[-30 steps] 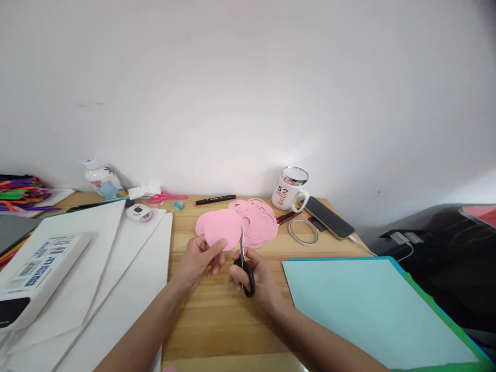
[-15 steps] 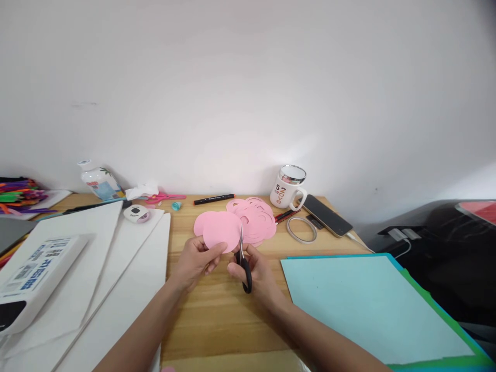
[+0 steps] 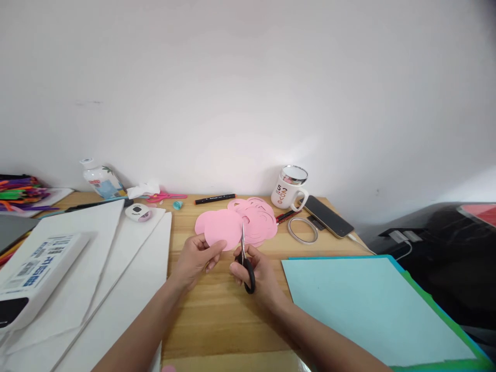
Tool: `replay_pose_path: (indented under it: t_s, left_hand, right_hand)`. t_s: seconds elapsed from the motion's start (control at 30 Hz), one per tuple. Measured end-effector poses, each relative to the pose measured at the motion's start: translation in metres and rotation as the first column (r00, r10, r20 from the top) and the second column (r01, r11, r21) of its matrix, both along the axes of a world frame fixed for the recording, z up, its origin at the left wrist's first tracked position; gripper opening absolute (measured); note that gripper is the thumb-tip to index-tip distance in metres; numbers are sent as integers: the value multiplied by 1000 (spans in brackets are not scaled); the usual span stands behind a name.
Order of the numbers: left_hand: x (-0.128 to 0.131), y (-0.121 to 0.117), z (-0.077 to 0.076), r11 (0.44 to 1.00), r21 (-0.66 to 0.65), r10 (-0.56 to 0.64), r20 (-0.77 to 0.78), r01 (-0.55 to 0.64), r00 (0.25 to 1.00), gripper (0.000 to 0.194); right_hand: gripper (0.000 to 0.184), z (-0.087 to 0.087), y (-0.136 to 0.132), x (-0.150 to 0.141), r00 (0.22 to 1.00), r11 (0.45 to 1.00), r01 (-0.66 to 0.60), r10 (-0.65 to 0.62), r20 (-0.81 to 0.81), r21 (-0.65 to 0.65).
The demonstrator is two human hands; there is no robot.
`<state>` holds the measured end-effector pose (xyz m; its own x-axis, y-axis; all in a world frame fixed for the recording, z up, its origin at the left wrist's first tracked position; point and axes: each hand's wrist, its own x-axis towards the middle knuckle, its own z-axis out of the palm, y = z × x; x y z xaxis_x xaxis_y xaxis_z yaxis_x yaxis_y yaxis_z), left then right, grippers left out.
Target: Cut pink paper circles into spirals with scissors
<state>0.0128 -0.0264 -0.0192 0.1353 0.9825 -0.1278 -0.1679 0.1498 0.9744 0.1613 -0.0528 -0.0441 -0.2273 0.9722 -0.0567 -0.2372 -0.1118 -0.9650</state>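
Observation:
A round piece of pink paper is pinched between the thumb and fingers of my left hand. My right hand grips black-handled scissors, their blades pointing up at the right edge of the paper. Whether the blades touch the paper is hard to make out. Behind the held piece lies a pile of pink paper cutouts, some with slits and curved openings. Another rounded pink edge shows just left of the held circle, partly hidden behind it.
A black marker, white mug, tape roll and phone lie along the back. Light blue sheets cover the right side. White boards with a white box fill the left, near a bottle.
The scissors have shifted very slightly right and tilted at the edge of the pink paper. My left hand keeps its pinch. The whole view has drifted a little.

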Motion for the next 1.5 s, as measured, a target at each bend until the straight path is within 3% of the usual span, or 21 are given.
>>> replay_pose_path:
  t_s: [0.27,0.47,0.7,1.2,1.5]
  left_hand:
    - [0,0,0,999,-26,-45,98,48,994,27]
    - [-1,0,-3,999,-50,0,1,0,1000,35]
    - [-2,1,-4,998,-47,-32,-53,30,998,34]
    - [0,0,2,1000,-2,-12,-7,12,1000,38]
    - [-1,0,-1,992,-84,-84,76,90,994,28]
  right_hand:
    - [36,-5,-2,-3,1000,1000,-14,15,10,-10]
    - [38,-6,-2,-6,999,999,-36,36,10,-3]
    - [43,-3,3,-1,998,998,-34,36,-47,50]
    - [32,-3,1,0,1000,1000,-12,12,-16,-4]
    - [38,1,-1,-3,1000,1000,-14,14,21,-25]
